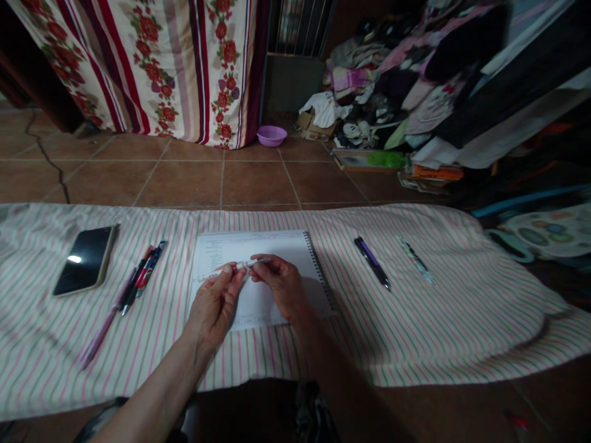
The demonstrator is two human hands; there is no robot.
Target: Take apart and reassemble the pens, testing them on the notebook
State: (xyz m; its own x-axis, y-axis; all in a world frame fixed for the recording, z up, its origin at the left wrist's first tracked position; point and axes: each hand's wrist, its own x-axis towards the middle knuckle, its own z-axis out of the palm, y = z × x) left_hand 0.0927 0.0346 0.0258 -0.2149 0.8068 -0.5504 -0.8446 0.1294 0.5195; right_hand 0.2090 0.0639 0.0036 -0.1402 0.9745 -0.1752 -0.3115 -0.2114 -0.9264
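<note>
Over an open spiral notebook [268, 307], my left hand [212, 307] and my right hand [282, 284] meet, fingertips close together. Between them they pinch a slim white pen [244, 264] with small reddish marks; fingers cover part of it, and it lies nearly level. The left thumb and fingers are closed on its left part, the right fingers on its right part. Below the hands, the notebook page is mostly blank white, with faint print near its left side and its coil binding on the right.
A phone [85, 259] and several pens [141, 274], one long and pink-purple [104, 329], lie on the left of the striped cloth [462, 332]. To the right rest a dark purple pen [373, 263] and a patterned pen [417, 261]. A purple basin [271, 136] stands on the tiled floor.
</note>
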